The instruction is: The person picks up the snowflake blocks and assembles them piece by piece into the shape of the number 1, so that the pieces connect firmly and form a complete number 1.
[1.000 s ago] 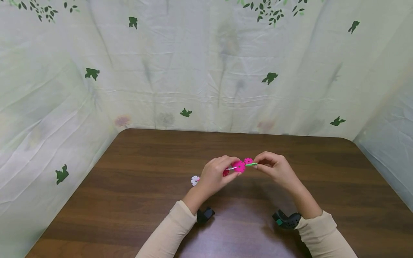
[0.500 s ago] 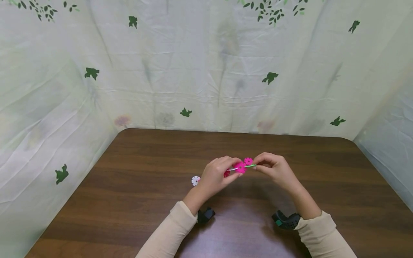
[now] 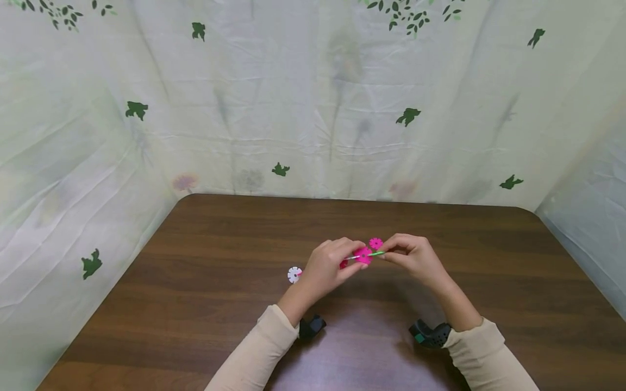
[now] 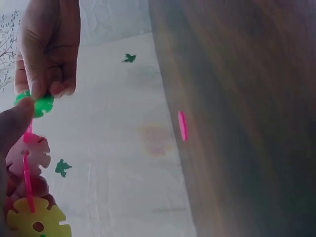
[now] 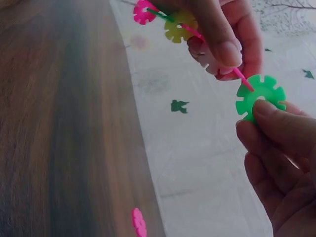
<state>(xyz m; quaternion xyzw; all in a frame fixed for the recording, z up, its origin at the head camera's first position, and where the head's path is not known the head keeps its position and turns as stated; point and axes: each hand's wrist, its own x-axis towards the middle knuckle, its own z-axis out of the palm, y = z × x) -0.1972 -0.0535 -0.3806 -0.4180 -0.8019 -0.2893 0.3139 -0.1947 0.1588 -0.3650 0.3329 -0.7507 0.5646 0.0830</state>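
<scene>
My left hand grips a chain of notched plastic discs. Along it the right wrist view shows a pink disc, a yellow disc and a pale disc, with pink and green discs edge-on between them. Between thumb and fingers, my right hand pinches a green notched disc. The green disc's rim meets the edge-on pink disc at the chain's end; how deep it sits I cannot tell. Left fingers cover part of the chain.
A loose pink disc lies on the brown wooden table just beyond the hands. Beside the left wrist shows a white disc with a bit of pink; whether it joins the chain is hidden. A pale printed cloth hangs behind.
My right hand has moved slightly left with the green disc, which now reaches across the face of the bright pink disc in the head view. The left hand stays nearly still.
</scene>
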